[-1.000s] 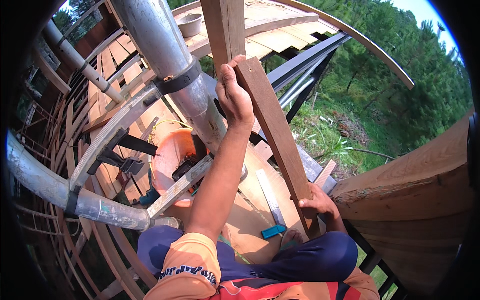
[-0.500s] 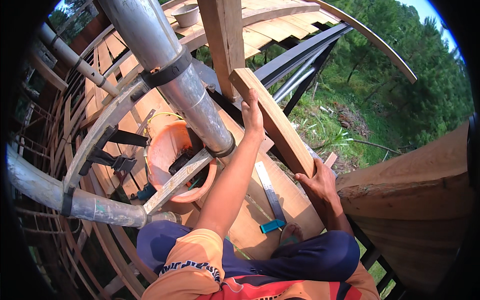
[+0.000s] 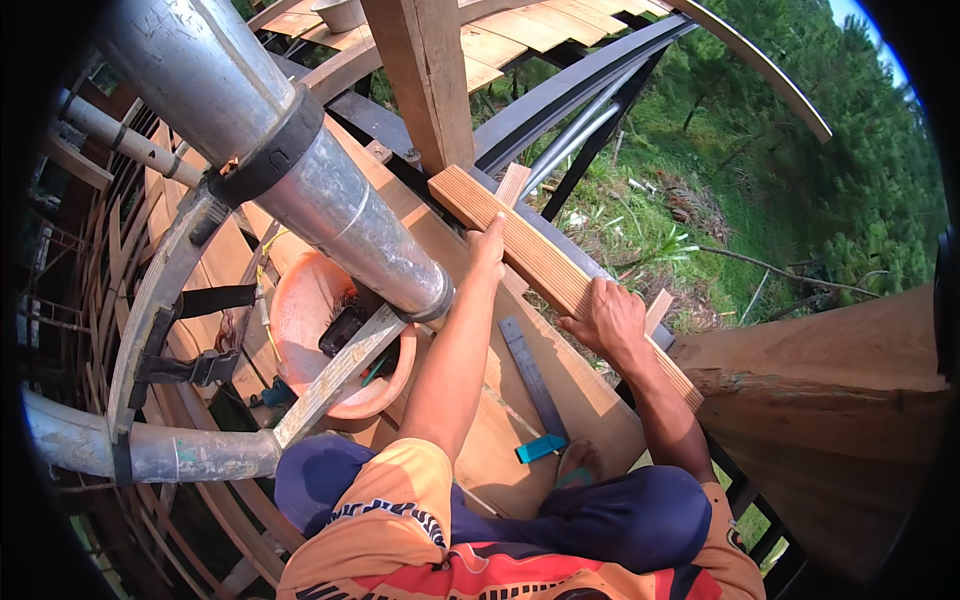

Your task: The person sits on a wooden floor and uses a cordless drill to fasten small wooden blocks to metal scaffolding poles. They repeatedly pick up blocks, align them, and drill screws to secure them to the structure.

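A short wooden plank (image 3: 540, 262) with a finely grooved upper face lies slantwise ahead of me, across two small wood strips. My left hand (image 3: 488, 252) grips its near edge toward the far end, with the thumb up on the face. Farther down the plank, my right hand (image 3: 612, 322) curls its fingers over the face and holds it. Below it, a try square (image 3: 534, 380) with a teal handle rests on the boards, beside my sandalled foot. One small strip (image 3: 513, 184) sticks out beyond the plank's far side; another strip (image 3: 657, 311) shows by my right hand.
To the left, an orange bucket (image 3: 290, 320) holds dark tools and stands behind a metal-and-wood frame with a thick silver tube (image 3: 350, 205). A wooden post (image 3: 425, 85) rises ahead. At right is a large timber (image 3: 810, 400); past the dark steel beam, ground drops to a grassy slope.
The plank has come down from a raised tilt, and its grooved face now shows upward. My right hand has moved from its near end to over its face. The view has shifted slightly.
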Action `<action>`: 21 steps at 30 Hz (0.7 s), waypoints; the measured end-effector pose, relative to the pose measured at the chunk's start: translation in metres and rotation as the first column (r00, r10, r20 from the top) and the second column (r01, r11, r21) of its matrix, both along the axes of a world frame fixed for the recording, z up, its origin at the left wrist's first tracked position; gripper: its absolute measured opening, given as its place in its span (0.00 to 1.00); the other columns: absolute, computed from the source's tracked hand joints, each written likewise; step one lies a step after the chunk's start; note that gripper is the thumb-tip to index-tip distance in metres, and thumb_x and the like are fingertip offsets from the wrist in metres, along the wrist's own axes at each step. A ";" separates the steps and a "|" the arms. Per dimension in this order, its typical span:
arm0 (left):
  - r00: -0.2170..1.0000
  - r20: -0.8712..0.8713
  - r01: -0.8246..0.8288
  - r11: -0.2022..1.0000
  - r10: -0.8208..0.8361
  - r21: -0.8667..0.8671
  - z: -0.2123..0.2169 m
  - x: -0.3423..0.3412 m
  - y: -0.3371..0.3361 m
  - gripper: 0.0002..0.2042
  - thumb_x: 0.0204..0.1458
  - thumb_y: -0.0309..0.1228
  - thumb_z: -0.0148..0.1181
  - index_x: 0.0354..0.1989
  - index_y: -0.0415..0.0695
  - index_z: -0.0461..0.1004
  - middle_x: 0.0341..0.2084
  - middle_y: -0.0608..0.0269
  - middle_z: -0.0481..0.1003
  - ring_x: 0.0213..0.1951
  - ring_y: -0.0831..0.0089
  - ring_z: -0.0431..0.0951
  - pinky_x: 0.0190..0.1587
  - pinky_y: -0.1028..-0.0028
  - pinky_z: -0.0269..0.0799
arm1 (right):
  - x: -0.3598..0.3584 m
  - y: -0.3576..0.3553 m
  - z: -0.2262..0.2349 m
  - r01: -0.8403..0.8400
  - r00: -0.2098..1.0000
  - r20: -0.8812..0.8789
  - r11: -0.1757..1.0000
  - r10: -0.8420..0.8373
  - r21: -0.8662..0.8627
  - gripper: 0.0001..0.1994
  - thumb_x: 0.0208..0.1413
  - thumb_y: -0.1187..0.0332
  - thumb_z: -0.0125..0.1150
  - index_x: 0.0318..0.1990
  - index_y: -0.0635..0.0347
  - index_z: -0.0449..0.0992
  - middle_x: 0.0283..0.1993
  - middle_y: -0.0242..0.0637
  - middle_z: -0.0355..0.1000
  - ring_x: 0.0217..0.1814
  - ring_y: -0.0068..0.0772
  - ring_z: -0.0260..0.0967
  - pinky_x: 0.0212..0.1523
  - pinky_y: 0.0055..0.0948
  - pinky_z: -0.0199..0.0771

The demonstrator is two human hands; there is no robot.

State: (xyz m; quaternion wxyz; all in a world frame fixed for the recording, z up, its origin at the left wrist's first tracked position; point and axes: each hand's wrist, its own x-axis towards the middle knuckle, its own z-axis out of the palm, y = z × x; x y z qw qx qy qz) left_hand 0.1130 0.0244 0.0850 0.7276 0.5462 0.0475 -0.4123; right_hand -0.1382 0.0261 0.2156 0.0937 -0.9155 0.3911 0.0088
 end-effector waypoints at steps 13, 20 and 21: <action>0.997 0.048 0.064 0.997 -0.066 0.032 -0.032 -0.002 -0.035 0.37 0.56 0.31 0.71 0.67 0.28 0.55 0.60 0.42 0.69 0.59 0.59 0.73 0.60 0.61 0.68 | 0.021 -0.065 -0.030 0.041 0.988 -0.147 0.999 -0.045 -0.026 0.39 0.39 0.38 0.77 0.48 0.65 0.74 0.45 0.50 0.79 0.52 0.50 0.77 0.53 0.46 0.74; 0.944 0.240 0.178 0.963 -0.225 0.204 -0.053 0.000 -0.035 0.43 0.54 0.30 0.71 0.72 0.26 0.50 0.56 0.42 0.72 0.48 0.64 0.76 0.47 0.69 0.74 | 0.012 -0.083 -0.077 0.065 0.995 -0.071 0.998 -0.066 -0.017 0.44 0.37 0.37 0.78 0.56 0.61 0.72 0.48 0.46 0.78 0.55 0.48 0.75 0.55 0.45 0.72; 0.934 0.225 0.223 0.945 -0.278 0.240 -0.045 -0.003 -0.036 0.44 0.54 0.29 0.71 0.73 0.27 0.49 0.53 0.44 0.73 0.42 0.68 0.78 0.40 0.71 0.77 | 0.006 -0.086 -0.083 0.099 0.993 -0.063 0.995 -0.100 -0.010 0.44 0.36 0.38 0.79 0.55 0.61 0.72 0.47 0.44 0.78 0.55 0.45 0.75 0.55 0.44 0.71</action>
